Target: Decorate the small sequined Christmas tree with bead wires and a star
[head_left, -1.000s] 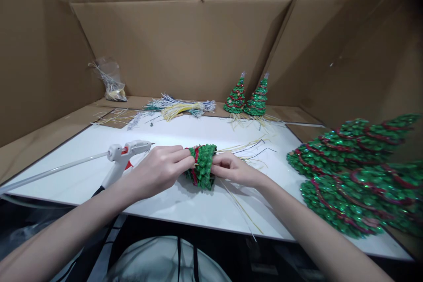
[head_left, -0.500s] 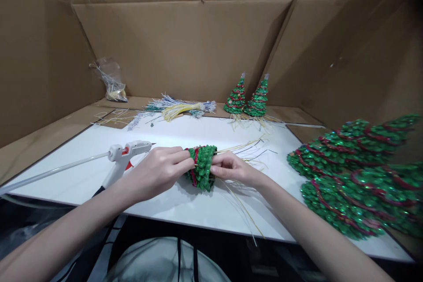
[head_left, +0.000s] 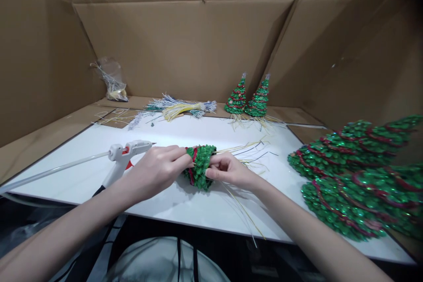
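A small green tree trimmed in red (head_left: 202, 171) lies on its side between two bare hands, its long axis running roughly left to right across a white board (head_left: 155, 209). The wide base faces the right hand (head_left: 233, 172), while the end that appears to be the narrower one disappears behind the left hand (head_left: 161, 168). Neither hand is nearer, as both touch the tree: the left grips it from the left side, fingers curled over the upper part, and the right closes on the rim of the base, thumb against the green edge and fingers bent in toward the opening. Whether the right fingertips also pinch a wire cannot be told, as they are partly hidden. Thin yellow, white and dark wires (head_left: 248, 145) fan out on the base side, beyond and beneath the right hand. A white glue gun (head_left: 134, 146) sits just beside the left hand, on its far left side, nozzle pointing toward the right. Two small upright trees (head_left: 235, 99) stand at the back, and larger trees (head_left: 343, 202) lie tilted well to the right, near the right forearm.
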A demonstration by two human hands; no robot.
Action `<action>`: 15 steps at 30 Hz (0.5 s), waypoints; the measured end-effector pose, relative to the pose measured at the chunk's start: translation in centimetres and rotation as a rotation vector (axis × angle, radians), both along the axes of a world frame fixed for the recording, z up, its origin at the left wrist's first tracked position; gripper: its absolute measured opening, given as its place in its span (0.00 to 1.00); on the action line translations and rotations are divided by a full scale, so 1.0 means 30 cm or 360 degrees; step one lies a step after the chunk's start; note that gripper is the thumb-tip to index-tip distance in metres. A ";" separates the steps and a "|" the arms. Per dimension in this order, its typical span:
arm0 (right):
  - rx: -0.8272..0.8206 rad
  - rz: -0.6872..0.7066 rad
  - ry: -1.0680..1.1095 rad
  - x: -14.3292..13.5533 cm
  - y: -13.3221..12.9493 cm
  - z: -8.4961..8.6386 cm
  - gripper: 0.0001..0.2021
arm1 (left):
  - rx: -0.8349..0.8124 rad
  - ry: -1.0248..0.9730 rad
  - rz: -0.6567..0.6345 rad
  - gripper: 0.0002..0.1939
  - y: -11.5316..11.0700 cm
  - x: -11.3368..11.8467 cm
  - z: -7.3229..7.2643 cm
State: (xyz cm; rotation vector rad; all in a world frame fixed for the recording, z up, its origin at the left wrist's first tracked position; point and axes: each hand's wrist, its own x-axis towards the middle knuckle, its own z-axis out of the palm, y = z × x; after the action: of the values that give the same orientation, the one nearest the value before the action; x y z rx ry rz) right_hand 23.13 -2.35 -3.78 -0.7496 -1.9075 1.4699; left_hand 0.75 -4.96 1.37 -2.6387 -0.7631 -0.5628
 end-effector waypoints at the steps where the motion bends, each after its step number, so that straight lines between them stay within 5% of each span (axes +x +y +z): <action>1: 0.0001 0.0005 -0.0002 0.000 0.001 0.001 0.20 | -0.0021 -0.0023 0.0016 0.14 -0.001 0.000 -0.001; 15: 0.0003 0.0000 0.0019 0.007 0.005 0.000 0.19 | -0.0443 -0.0147 0.0094 0.11 -0.024 0.013 0.047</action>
State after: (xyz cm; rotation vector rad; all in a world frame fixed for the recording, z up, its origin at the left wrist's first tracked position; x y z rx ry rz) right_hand 23.33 -2.21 -3.78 -0.7382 -1.8998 1.4693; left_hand 1.13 -5.67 2.79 -2.8458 -1.0103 -0.6046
